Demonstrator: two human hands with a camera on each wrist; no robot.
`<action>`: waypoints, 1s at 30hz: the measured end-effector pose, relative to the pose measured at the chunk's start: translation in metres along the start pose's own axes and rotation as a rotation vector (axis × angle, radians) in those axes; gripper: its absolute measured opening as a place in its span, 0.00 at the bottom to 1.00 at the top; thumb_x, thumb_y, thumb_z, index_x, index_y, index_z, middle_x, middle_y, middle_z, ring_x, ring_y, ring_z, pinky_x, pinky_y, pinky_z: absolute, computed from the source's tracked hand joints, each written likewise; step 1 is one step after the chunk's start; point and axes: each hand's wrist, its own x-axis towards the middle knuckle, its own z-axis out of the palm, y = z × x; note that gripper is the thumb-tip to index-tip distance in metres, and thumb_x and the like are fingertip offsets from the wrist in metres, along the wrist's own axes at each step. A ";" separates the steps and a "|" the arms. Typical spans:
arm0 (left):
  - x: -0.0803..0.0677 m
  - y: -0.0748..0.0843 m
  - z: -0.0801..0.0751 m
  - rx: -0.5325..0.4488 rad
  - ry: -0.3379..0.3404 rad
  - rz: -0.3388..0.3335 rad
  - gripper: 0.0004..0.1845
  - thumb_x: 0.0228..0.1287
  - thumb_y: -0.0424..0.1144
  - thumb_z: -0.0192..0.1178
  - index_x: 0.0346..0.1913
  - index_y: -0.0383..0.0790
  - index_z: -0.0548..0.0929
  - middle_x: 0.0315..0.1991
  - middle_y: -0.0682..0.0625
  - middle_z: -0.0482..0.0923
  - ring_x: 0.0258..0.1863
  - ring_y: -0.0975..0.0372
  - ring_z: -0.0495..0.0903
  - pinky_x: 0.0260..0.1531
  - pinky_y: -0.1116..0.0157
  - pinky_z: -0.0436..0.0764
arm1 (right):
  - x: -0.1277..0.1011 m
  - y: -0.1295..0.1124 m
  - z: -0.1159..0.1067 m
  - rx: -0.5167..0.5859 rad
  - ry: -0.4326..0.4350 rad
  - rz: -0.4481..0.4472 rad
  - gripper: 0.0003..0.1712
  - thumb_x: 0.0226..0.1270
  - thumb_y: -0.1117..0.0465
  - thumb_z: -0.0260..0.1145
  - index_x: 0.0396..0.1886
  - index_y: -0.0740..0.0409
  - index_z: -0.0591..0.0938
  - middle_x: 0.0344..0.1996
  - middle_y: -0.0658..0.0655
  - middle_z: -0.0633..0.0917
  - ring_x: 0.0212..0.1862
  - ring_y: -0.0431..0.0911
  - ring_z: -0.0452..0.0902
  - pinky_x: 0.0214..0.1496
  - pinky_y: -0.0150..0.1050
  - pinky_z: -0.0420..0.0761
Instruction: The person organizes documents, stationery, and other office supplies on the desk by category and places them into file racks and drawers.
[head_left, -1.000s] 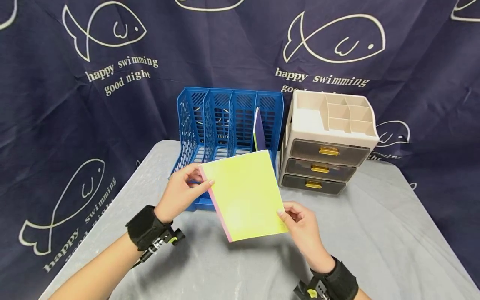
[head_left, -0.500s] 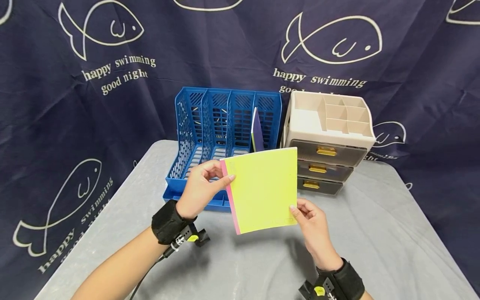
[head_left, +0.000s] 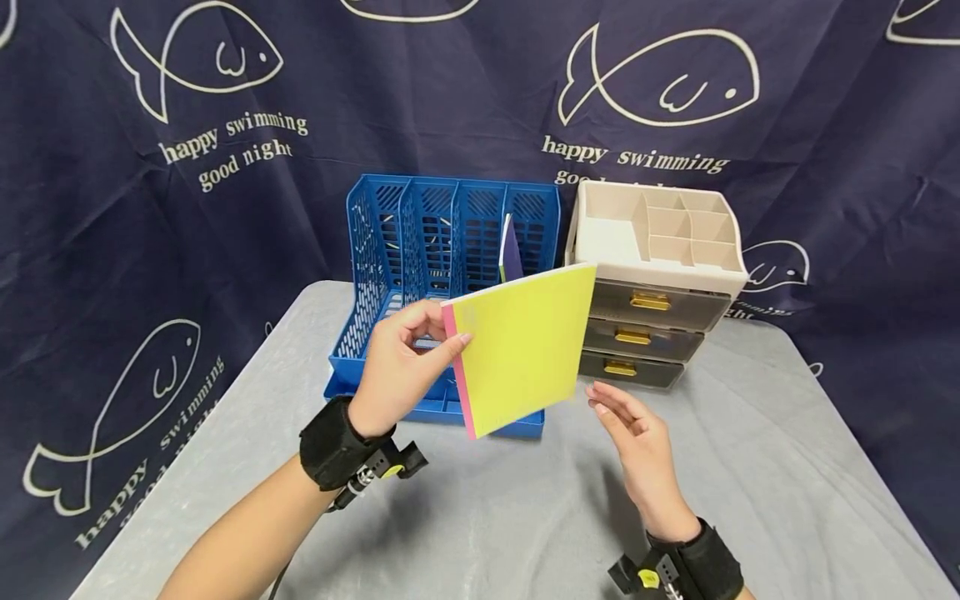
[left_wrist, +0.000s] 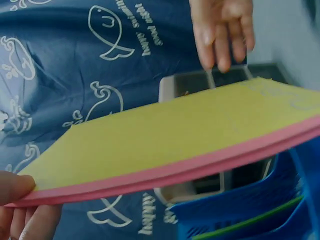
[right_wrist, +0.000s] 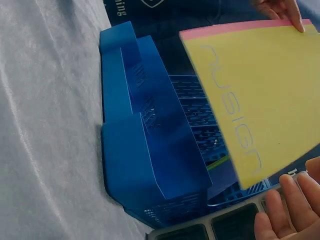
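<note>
A yellow notebook (head_left: 525, 342) with a pink spine is held up in front of the blue file rack (head_left: 375, 275). My left hand (head_left: 405, 358) pinches its pink spine edge, thumb on the yellow cover and fingers behind. Just off the notebook's lower right corner, my right hand (head_left: 637, 450) has its fingers loosely extended and holds nothing. In the right wrist view a gap shows between the right fingers (right_wrist: 292, 200) and the yellow cover, which bears pale lettering. A dark blue notebook (head_left: 512, 250) stands upright in the rack's rightmost slot, partly hidden by the yellow one.
Right of the rack stands a white drawer organizer (head_left: 667, 242) with grey drawers, gold handles and top compartments. Both rest on a table with a grey cloth (head_left: 510, 517). Behind hangs a dark blue curtain (head_left: 420, 100) with fish drawings. Each wrist wears a black strap with a camera.
The yellow notebook has moved right and up, then turned with its right edge swinging back. My right hand has let go of its edge; my left hand keeps its grip on the spine.
</note>
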 end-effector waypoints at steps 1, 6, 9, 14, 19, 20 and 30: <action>0.002 0.002 -0.001 0.019 0.024 0.014 0.07 0.55 0.27 0.66 0.37 0.31 0.80 0.29 0.43 0.80 0.30 0.61 0.78 0.25 0.68 0.82 | -0.001 0.000 -0.001 -0.003 -0.003 -0.004 0.20 0.67 0.64 0.61 0.55 0.72 0.75 0.44 0.48 0.85 0.49 0.40 0.80 0.53 0.30 0.77; 0.012 0.006 -0.001 0.093 0.118 0.071 0.07 0.56 0.28 0.66 0.36 0.32 0.80 0.28 0.45 0.79 0.29 0.61 0.76 0.18 0.71 0.77 | -0.005 -0.002 -0.003 -0.032 -0.004 0.003 0.19 0.66 0.66 0.61 0.53 0.74 0.76 0.41 0.47 0.86 0.47 0.40 0.81 0.51 0.29 0.77; 0.020 0.003 0.002 0.125 0.168 0.108 0.08 0.56 0.29 0.66 0.37 0.31 0.80 0.28 0.44 0.79 0.29 0.62 0.76 0.18 0.73 0.76 | -0.008 -0.001 -0.003 -0.066 -0.011 0.019 0.18 0.66 0.66 0.61 0.52 0.73 0.77 0.40 0.47 0.86 0.47 0.40 0.81 0.49 0.28 0.78; 0.036 -0.006 0.008 0.165 0.273 0.145 0.08 0.56 0.30 0.66 0.36 0.28 0.79 0.28 0.41 0.78 0.28 0.61 0.76 0.21 0.75 0.77 | -0.011 0.000 -0.003 -0.091 -0.010 0.039 0.15 0.66 0.66 0.62 0.49 0.70 0.80 0.39 0.50 0.87 0.47 0.43 0.82 0.49 0.29 0.78; 0.050 -0.015 0.017 0.196 0.361 0.145 0.08 0.57 0.30 0.65 0.35 0.27 0.79 0.30 0.40 0.79 0.29 0.58 0.77 0.28 0.72 0.79 | -0.014 0.002 -0.005 -0.113 -0.005 0.042 0.13 0.66 0.66 0.62 0.47 0.70 0.81 0.38 0.50 0.87 0.45 0.41 0.82 0.48 0.29 0.78; 0.052 -0.017 0.018 0.203 0.377 0.141 0.08 0.57 0.30 0.65 0.35 0.27 0.79 0.31 0.40 0.79 0.29 0.57 0.78 0.29 0.70 0.80 | -0.015 0.003 -0.005 -0.116 -0.008 0.038 0.13 0.66 0.66 0.62 0.47 0.70 0.81 0.38 0.50 0.87 0.45 0.40 0.82 0.48 0.29 0.78; 0.076 -0.052 0.043 0.190 0.452 0.095 0.06 0.56 0.28 0.64 0.33 0.28 0.79 0.30 0.39 0.79 0.29 0.54 0.78 0.32 0.64 0.77 | -0.021 0.006 -0.008 -0.121 -0.033 0.029 0.12 0.66 0.68 0.60 0.46 0.70 0.81 0.40 0.57 0.86 0.45 0.42 0.82 0.47 0.30 0.79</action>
